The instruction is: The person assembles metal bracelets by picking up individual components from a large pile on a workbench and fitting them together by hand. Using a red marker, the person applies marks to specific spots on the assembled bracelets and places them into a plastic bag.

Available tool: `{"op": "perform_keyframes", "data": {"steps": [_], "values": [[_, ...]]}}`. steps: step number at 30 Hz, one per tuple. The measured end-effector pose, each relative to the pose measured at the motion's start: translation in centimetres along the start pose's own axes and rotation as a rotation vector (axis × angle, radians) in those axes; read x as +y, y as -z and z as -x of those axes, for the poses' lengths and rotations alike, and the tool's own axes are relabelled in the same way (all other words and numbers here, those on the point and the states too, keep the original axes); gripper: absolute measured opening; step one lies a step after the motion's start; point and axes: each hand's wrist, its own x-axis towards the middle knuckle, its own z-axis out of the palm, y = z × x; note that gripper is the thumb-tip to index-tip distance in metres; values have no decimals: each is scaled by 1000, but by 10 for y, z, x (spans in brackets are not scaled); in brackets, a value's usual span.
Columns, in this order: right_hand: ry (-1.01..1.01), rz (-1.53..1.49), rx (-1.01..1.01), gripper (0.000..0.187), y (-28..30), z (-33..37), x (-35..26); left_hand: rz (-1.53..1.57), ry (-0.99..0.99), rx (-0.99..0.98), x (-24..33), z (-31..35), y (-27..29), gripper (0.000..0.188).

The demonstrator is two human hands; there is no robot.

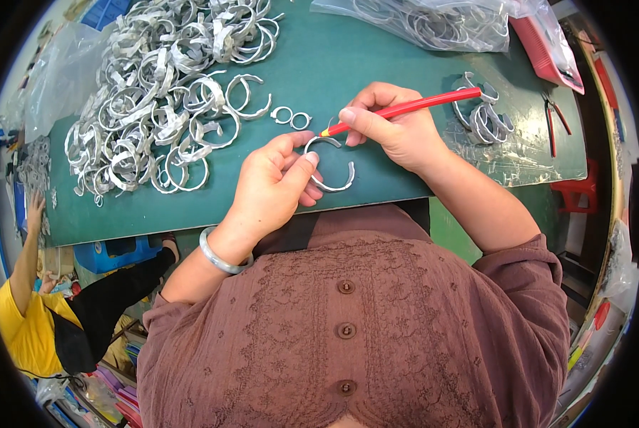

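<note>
My left hand [273, 178] pinches a silver-coloured open cuff bracelet [339, 188] between thumb and fingers, just above the green tabletop [376, 71]. The gap of the cuff faces right. My right hand [399, 132] is closed round a red pencil-shaped tool [433, 100], held slanting down to the left. Its yellow end [325, 133] is by the upper part of the bracelet, near my left fingertips; whether it touches the metal I cannot tell. Beyond my left hand lie two small silver rings [300, 120].
A big heap of silver bracelets [148, 107] covers the table's left side. A few more bracelets [487, 123] and red-handled pliers [552, 128] lie at right. Farther back are a clear bag of bracelets [433, 27] and a pink basket [537, 46]. A person in yellow [23, 328] is at lower left.
</note>
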Motion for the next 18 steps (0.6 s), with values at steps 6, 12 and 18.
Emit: {"op": "perform_keyframes", "data": {"steps": [6, 12, 18], "values": [[0, -2, -13, 17, -1, 0, 1, -1, 9, 5, 2, 0, -1, 30], [0, 68, -59, 18, -1, 2, -4, 10, 4, -1, 0, 0, 0, 30], [1, 5, -4, 18, 0, 0, -1, 12, 5, 4, 0, 0, 0, 30]]}}
